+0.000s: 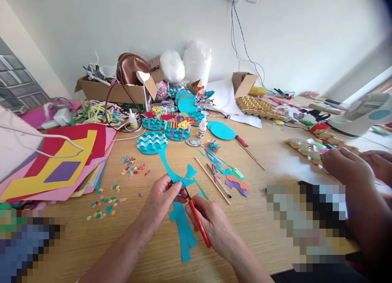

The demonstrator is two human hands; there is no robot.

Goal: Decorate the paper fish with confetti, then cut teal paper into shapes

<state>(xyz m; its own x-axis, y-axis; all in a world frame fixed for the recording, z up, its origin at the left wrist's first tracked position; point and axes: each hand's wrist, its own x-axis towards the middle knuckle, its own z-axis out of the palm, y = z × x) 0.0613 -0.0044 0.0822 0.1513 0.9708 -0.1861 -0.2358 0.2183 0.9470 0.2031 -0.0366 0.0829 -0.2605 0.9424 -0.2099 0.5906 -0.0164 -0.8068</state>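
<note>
My left hand pinches a curved strip of blue paper between thumb and fingers. In my right hand are red-handled scissors, seen edge-on, their dark blades at the lower edge of the blue paper beside my left fingertips. Below my hands lie blue paper offcuts, partly under my fingers. The strip's far end reaches a blue disc with wavy white bands. To the right are wooden sticks, thin paper strips and a paintbrush.
Stacked coloured sheets lie left, near paper dots and small confetti. Glue bottles, decorated blue pieces and blue ovals stand farther back. Another person's hands are at right, by an egg-carton strip.
</note>
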